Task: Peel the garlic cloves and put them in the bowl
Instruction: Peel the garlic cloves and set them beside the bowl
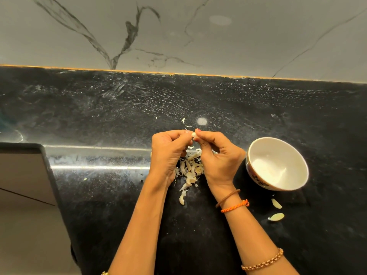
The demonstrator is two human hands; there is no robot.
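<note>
Both hands are working at frame centre above the counter [198, 100]. The left hand [168, 149] and right hand [217, 155] are each pinching the clove [193, 134] between thumb and fingertips; its long axis cannot be told. The bowl [297, 155] is sitting right of centre, nearer the right hand, with open counter between them. Skins [189, 171] are lying below the hands.

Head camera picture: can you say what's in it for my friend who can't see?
Two hands, left hand and right hand, pinch a small garlic clove between them above a black counter. A pile of papery peels lies under the hands, and a white bowl stands to the right.
</note>
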